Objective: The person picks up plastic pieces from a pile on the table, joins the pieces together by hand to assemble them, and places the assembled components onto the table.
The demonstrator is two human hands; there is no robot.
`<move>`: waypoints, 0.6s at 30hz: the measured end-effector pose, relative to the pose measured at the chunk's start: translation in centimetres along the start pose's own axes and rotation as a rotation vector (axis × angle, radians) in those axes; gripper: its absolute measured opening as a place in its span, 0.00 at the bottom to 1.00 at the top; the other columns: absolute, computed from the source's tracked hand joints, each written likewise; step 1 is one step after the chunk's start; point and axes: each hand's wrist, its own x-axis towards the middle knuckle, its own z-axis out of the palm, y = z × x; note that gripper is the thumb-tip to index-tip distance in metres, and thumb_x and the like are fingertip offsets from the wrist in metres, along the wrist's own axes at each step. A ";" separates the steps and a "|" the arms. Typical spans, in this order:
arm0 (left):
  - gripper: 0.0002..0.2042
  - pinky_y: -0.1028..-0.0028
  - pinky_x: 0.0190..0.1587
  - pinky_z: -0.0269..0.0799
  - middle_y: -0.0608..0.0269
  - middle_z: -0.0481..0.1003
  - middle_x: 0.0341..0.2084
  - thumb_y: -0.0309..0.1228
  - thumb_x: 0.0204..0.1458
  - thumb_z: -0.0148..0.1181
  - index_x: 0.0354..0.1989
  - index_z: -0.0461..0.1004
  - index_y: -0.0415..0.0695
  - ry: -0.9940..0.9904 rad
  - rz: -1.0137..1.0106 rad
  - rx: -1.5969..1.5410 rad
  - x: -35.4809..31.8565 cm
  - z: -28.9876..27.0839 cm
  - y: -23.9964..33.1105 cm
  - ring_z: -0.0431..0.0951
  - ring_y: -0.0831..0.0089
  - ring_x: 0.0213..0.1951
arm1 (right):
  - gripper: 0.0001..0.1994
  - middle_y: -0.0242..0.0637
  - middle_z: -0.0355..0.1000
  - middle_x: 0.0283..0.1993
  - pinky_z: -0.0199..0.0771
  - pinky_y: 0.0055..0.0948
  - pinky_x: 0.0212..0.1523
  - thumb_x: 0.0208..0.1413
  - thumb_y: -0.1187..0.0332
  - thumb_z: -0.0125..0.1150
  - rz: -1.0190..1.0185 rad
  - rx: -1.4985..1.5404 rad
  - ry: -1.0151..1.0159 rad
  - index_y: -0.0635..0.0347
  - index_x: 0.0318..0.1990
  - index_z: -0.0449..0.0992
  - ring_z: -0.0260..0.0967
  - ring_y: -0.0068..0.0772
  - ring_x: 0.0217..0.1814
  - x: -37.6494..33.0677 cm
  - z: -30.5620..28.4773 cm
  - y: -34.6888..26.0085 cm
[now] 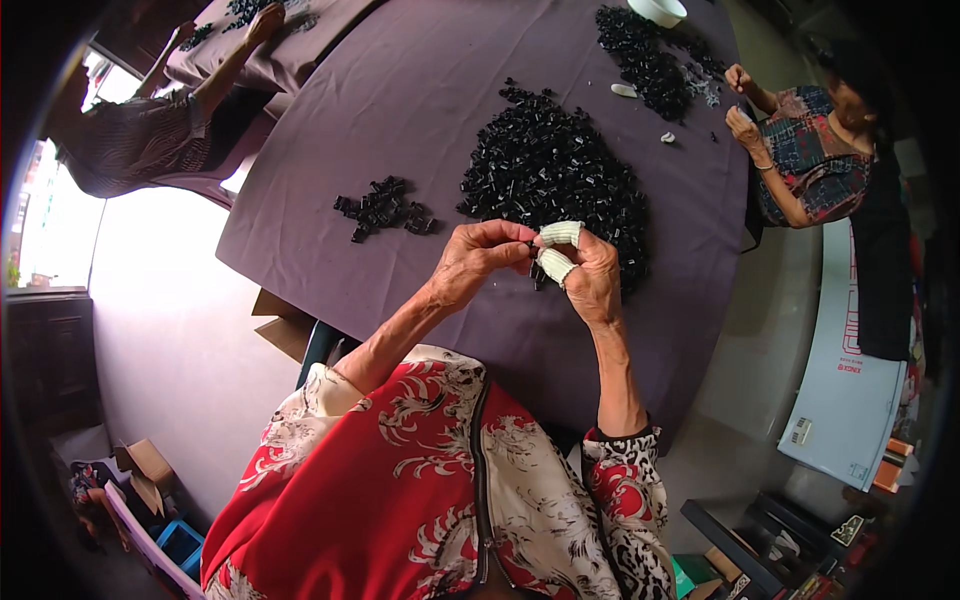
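Observation:
My left hand (pixel 478 258) and my right hand (pixel 588 270) meet above the near edge of a purple-covered round table (pixel 420 90). Both pinch a small black plastic part (pixel 533 250) between their fingertips. Two fingers of my right hand wear white finger cots. Just beyond my hands lies a large heap of black parts (pixel 555 170). A smaller cluster of black parts (pixel 385 208) sits to the left of my left hand.
Across the table at the right a seated person (pixel 815 150) handles parts beside another black heap (pixel 650 60) and a white bowl (pixel 657 10). Another person (pixel 150 125) leans on a second table at upper left. Cardboard boxes (pixel 145 470) lie on the floor.

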 end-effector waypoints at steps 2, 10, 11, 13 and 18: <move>0.08 0.78 0.36 0.69 0.65 0.73 0.25 0.24 0.49 0.55 0.38 0.73 0.36 -0.011 0.020 0.077 -0.2 -0.1 0.0 0.72 0.79 0.29 | 0.10 0.27 0.71 0.31 0.67 0.15 0.33 0.45 0.82 0.53 0.013 0.009 -0.011 0.62 0.37 0.73 0.66 0.14 0.31 -0.1 -0.1 0.5; 0.08 0.76 0.33 0.68 0.63 0.73 0.25 0.22 0.45 0.55 0.34 0.75 0.38 -0.023 0.191 0.487 -0.3 0.2 -0.5 0.73 0.76 0.29 | 0.14 0.28 0.71 0.26 0.67 0.18 0.29 0.42 0.81 0.54 -0.048 -0.233 -0.047 0.62 0.39 0.72 0.64 0.15 0.25 -0.5 -0.3 -0.3; 0.08 0.76 0.32 0.69 0.62 0.72 0.24 0.22 0.43 0.56 0.34 0.75 0.39 -0.024 0.250 0.605 -0.5 0.4 -0.4 0.74 0.73 0.29 | 0.14 0.30 0.70 0.25 0.67 0.19 0.28 0.41 0.81 0.54 -0.089 -0.319 -0.057 0.63 0.40 0.71 0.65 0.17 0.24 -0.8 -0.4 -0.3; 0.08 0.75 0.32 0.68 0.61 0.72 0.25 0.21 0.43 0.56 0.33 0.75 0.39 -0.050 0.289 0.701 -0.9 0.6 -0.9 0.73 0.73 0.29 | 0.15 0.34 0.70 0.24 0.68 0.22 0.27 0.40 0.82 0.54 -0.143 -0.454 -0.046 0.63 0.40 0.71 0.67 0.23 0.23 -1.6 -0.5 -0.1; 0.08 0.74 0.31 0.68 0.60 0.72 0.25 0.21 0.42 0.56 0.32 0.75 0.39 -0.074 0.304 0.747 -1.2 1.4 -2.2 0.73 0.71 0.29 | 0.16 0.35 0.71 0.24 0.69 0.24 0.28 0.39 0.83 0.53 -0.120 -0.482 -0.031 0.63 0.40 0.71 0.68 0.26 0.23 -3.0 -0.8 0.5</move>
